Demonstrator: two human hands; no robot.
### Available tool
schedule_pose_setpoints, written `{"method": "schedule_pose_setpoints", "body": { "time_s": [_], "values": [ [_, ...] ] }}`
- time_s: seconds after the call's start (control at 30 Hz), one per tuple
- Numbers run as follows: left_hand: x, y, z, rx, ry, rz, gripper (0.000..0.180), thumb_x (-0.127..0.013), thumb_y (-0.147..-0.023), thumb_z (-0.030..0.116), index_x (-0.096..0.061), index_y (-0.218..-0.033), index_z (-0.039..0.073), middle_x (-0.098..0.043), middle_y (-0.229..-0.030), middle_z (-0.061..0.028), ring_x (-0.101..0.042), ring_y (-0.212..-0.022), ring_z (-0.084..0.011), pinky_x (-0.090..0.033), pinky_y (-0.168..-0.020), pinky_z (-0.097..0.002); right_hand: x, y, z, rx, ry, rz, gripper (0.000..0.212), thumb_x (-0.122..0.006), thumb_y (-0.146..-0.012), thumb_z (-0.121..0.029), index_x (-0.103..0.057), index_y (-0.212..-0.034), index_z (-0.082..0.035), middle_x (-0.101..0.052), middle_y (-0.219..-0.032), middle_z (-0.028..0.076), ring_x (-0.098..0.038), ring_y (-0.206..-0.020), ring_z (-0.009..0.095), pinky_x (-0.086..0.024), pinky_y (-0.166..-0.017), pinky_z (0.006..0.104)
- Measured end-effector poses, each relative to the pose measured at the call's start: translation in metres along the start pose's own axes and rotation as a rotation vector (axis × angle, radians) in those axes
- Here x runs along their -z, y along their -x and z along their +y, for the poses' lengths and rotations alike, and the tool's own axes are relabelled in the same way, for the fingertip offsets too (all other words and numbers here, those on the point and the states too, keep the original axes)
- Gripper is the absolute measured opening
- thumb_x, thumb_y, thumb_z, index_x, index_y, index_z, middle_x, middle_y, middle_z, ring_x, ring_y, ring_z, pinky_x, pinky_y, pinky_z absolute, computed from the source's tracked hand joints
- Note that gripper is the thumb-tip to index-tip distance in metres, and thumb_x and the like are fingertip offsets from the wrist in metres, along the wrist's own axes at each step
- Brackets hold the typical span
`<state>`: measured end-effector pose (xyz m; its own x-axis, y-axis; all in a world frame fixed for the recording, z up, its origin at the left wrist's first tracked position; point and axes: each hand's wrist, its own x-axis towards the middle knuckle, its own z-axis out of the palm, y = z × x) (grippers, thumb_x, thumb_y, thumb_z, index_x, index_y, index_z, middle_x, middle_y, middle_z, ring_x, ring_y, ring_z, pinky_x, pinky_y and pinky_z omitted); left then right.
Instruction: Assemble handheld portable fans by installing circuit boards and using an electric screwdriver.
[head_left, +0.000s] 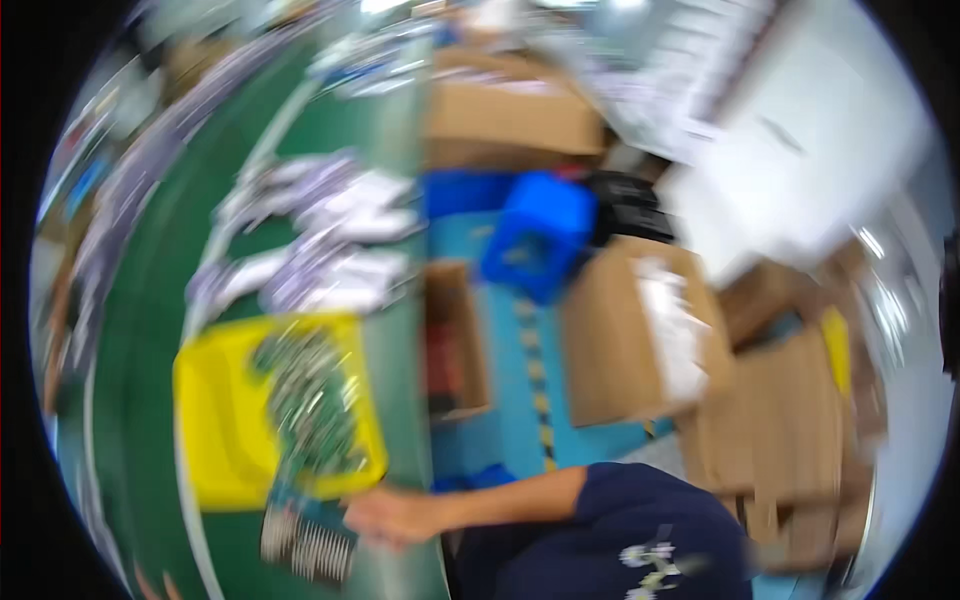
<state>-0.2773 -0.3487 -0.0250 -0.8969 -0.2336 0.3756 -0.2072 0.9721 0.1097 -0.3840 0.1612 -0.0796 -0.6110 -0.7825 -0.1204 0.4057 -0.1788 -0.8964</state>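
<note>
The picture is badly smeared by motion. My right hand (395,515) reaches from a navy sleeve (640,530) over the edge of the green belt. Right at its fingertips is a part with a ribbed, metallic-looking block (305,545) and a teal end; whether my fingers grip it is not clear. Just beyond lies a yellow tray (225,420) holding a heap of green circuit boards (315,400). Blurred fingertips at the bottom left edge seem to be my left hand (155,587); the rest of it is out of view.
White and purplish bundles (335,235) lie farther up the green belt (150,400). Right of it stand an open carton (460,345), a blue bin (540,235), a larger cardboard box (630,340) and stacked cartons (770,430). Black-and-yellow tape (535,380) marks the blue floor.
</note>
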Motion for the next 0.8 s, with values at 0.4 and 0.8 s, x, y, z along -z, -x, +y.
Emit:
{"method": "schedule_pose_setpoints", "body": {
  "time_s": [0.4,0.8],
  "values": [
    [0.202,0.262,0.210,0.798,0.089,0.229,0.034,-0.062,-0.084,-0.004,-0.064,-0.117,0.001,-0.062,-0.083,-0.0079,-0.059,-0.071,-0.0178,-0.048,-0.067,-0.0291,0.006,0.029,-0.007,-0.007,0.009,0.139,0.048,-0.040,-0.100,-0.049,-0.048,-0.116,-0.004,-0.050,-0.075,0.005,-0.048,-0.051,0.013,-0.041,-0.043,0.0275],
    [0.184,0.316,0.259,0.979,-0.232,-0.041,0.054,-0.077,-0.075,0.012,-0.055,-0.124,0.006,-0.064,-0.087,-0.0097,-0.060,-0.084,-0.0303,-0.050,-0.075,-0.0398,0.003,0.035,-0.018,-0.005,0.170,0.153,0.051,-0.040,-0.098,-0.052,-0.048,-0.116,-0.004,-0.050,-0.076,0.004,-0.047,-0.052,0.012,-0.039,-0.042,0.0255]
  ]
}}
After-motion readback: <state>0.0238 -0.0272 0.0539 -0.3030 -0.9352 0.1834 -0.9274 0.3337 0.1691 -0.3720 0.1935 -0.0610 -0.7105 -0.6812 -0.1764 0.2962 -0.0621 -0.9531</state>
